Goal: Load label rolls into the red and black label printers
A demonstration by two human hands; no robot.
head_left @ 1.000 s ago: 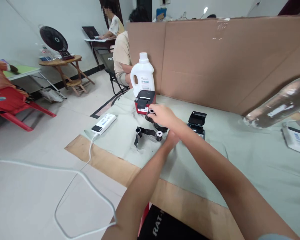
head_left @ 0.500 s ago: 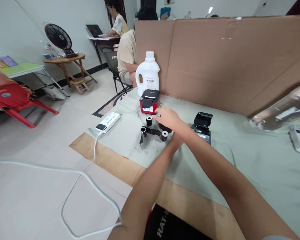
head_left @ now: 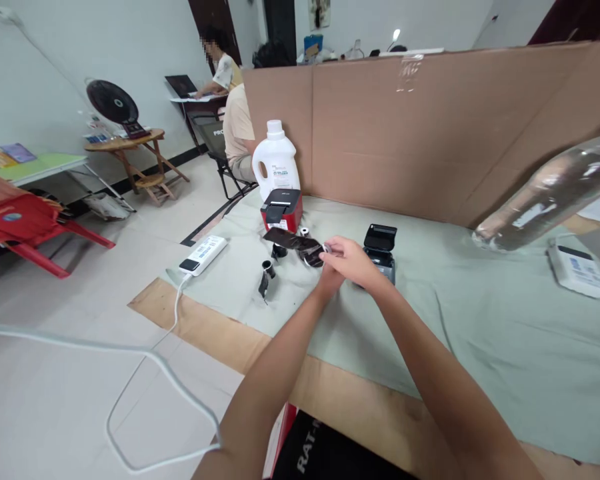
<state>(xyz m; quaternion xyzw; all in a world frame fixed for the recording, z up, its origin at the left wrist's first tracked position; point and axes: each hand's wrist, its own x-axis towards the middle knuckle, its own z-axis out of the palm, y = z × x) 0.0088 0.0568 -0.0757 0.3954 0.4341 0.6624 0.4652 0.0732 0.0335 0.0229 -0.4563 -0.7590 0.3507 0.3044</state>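
My right hand point(head_left: 349, 259) is closed on a black ribbon roll point(head_left: 314, 257) with a white core, held just above the green cloth point(head_left: 430, 300). A strip of black ribbon point(head_left: 286, 239) stretches from that roll to the left, toward the red label printer point(head_left: 281, 208). My left hand point(head_left: 326, 283) lies under and behind the right hand, its fingers hidden. Two more black spools point(head_left: 269, 267) stand on the cloth to the left, one with a loose ribbon tail. An open black printer point(head_left: 380, 244) sits just right of my hands.
A white jug point(head_left: 275, 160) stands behind the red printer against a cardboard wall point(head_left: 430, 133). A white power strip point(head_left: 203, 253) with a cable lies at the cloth's left edge. A clear plastic bottle point(head_left: 545, 197) looms at right above a white device point(head_left: 577, 270). Two people sit beyond.
My right hand has lifted a ribbon roll off the cloth and pulled it right, drawing the black strip out. A second earlier it set a small core down by the red printer.
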